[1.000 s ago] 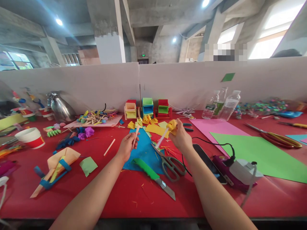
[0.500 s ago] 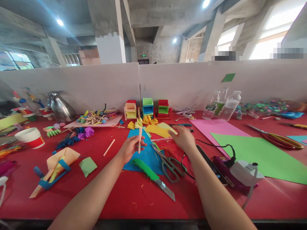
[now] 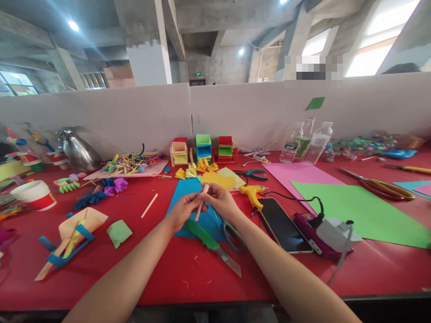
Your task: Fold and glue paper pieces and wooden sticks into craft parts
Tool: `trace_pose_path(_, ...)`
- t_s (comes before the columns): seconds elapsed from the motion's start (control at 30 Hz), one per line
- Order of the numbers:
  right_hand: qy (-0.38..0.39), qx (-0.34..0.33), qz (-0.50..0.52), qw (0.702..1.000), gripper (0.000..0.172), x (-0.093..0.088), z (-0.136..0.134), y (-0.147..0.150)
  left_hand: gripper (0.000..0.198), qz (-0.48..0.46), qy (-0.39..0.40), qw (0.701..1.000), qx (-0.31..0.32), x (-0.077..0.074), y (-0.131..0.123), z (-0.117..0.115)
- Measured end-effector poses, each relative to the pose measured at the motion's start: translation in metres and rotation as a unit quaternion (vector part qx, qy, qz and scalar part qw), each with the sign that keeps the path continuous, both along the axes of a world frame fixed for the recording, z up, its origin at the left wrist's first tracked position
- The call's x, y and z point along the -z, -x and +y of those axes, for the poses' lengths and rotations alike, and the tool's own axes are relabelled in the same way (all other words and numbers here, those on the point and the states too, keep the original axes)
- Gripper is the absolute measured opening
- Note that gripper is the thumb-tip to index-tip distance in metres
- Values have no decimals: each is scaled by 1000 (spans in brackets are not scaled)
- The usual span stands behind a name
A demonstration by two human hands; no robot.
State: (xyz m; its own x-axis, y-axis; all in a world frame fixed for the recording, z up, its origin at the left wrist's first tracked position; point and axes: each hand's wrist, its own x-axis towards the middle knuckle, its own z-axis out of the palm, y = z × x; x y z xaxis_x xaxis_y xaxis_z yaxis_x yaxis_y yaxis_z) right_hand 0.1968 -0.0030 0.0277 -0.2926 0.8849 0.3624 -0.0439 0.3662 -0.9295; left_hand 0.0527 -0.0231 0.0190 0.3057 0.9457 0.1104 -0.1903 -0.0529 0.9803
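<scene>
Both my hands meet over the blue paper sheet [image 3: 183, 190] on the red table [image 3: 141, 264]. My left hand [image 3: 182, 211] pinches a thin wooden stick [image 3: 201, 204] near its lower end. My right hand [image 3: 220, 199] has its fingers closed on the stick's upper end. A yellow glue gun [image 3: 252, 194] lies on the table just right of my right hand, with its black cord running right. A green-handled utility knife [image 3: 210, 242] and grey scissors [image 3: 230, 233] lie under my wrists.
A phone [image 3: 281, 220] and a purple and white device [image 3: 332, 235] lie to the right, beside green [image 3: 357, 208] and pink [image 3: 296, 172] paper sheets. Small coloured paper boxes [image 3: 204, 150], water bottles [image 3: 310, 143], red-handled scissors [image 3: 380, 188], a tray of sticks [image 3: 129, 166], a metal kettle [image 3: 76, 152] and a paper cup [image 3: 33, 195] stand around.
My right hand put the yellow glue gun down on the table, then came left and closed on the stick's top. My left hand kept hold of the stick.
</scene>
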Motion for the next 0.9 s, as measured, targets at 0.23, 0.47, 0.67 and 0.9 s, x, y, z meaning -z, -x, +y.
trace_pose_path(0.23,6,46,32,998,37,-4,2,-1,31,15,-2,1000,-5,0,2,1)
trace_pose_path(0.47,16,75,45,996,41,-10,4,-11,30,36,3,999,-21,1,0,1)
trace_pose_path(0.67,29,115,57,991,38,-6,14,-18,27,30,8,999,15,2,1,0)
trace_pose_path(0.9,67,31,44,996,37,-11,5,-15,30,-4,39,999,34,3,2,2)
